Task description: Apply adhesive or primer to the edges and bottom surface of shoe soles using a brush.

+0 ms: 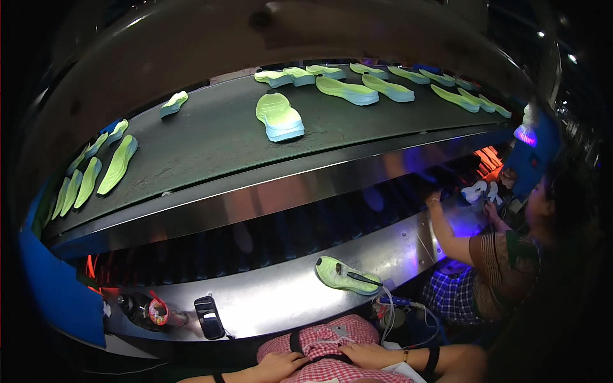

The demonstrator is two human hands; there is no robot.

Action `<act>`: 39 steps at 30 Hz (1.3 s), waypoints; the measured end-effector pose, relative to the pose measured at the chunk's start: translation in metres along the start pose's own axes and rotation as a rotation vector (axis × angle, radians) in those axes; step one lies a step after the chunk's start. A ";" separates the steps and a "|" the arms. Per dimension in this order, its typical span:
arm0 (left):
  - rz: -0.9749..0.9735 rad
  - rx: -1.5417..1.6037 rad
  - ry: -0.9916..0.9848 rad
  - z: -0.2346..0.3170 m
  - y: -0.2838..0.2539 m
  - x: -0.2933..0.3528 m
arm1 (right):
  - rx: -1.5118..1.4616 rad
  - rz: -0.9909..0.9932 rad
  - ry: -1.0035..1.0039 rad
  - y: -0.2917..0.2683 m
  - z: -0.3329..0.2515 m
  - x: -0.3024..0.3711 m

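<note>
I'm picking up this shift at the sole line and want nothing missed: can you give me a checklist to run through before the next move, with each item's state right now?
1. Both hands free: left hand and right hand rest in the lap, holding nothing. Ok.
2. Sole within reach: one green sole lies on the metal ledge just ahead. Ok.
3. Brush at hand: a dark brush lies across that sole. Ok.
4. Supply on the upper belt: many green soles lie there, the nearest one lying alone mid-belt. Ok.
5. Glue on the near sole: cannot tell.
6. Neighbour clear: the co-worker's hand reaches into the lower tunnel on the right, well away. Ok.
</note>
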State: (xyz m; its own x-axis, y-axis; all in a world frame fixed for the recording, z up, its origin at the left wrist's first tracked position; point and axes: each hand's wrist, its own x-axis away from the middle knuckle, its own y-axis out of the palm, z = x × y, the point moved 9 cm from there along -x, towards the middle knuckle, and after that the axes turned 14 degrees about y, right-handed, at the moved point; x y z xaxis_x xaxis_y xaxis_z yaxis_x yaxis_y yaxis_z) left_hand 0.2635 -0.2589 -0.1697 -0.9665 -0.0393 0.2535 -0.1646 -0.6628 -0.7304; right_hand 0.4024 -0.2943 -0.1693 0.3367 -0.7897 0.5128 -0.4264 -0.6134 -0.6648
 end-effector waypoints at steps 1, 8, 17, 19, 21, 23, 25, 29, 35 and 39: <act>-0.010 -0.001 -0.001 -0.004 0.011 -0.002 | 0.062 -0.035 0.036 -0.001 -0.006 -0.002; 0.166 -0.371 0.068 0.007 -0.014 -0.017 | 0.214 0.062 -0.034 0.005 0.003 0.002; 0.308 -0.408 -0.001 0.013 -0.042 -0.008 | 0.226 0.295 -0.021 -0.028 -0.013 0.004; 0.322 -0.397 -0.005 0.012 -0.045 -0.008 | 0.194 0.379 -0.056 -0.032 -0.012 0.005; 0.368 -0.402 -0.029 0.009 -0.045 -0.009 | 0.174 0.384 -0.043 -0.024 -0.006 0.006; 0.343 -0.398 -0.021 0.014 -0.045 -0.008 | 0.210 0.402 -0.036 -0.023 -0.008 0.010; 0.320 -0.398 -0.012 0.018 -0.044 -0.007 | 0.212 0.359 -0.039 -0.031 -0.011 0.009; 0.360 -0.407 0.006 0.016 -0.045 -0.009 | 0.243 0.305 0.010 -0.021 0.000 0.002; 0.337 -0.477 0.038 0.019 -0.053 -0.009 | 0.301 0.212 -0.039 -0.025 -0.007 -0.001; 0.355 -0.417 0.003 0.014 -0.037 -0.005 | 0.219 0.233 -0.041 -0.015 -0.002 -0.001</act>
State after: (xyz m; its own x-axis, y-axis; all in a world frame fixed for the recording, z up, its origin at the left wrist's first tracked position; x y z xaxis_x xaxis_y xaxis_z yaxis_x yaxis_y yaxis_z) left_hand 0.2772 -0.2444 -0.1349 -0.9773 -0.2044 -0.0556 0.1083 -0.2566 -0.9604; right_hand 0.4068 -0.2840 -0.1587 0.2868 -0.9053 0.3132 -0.3066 -0.3965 -0.8653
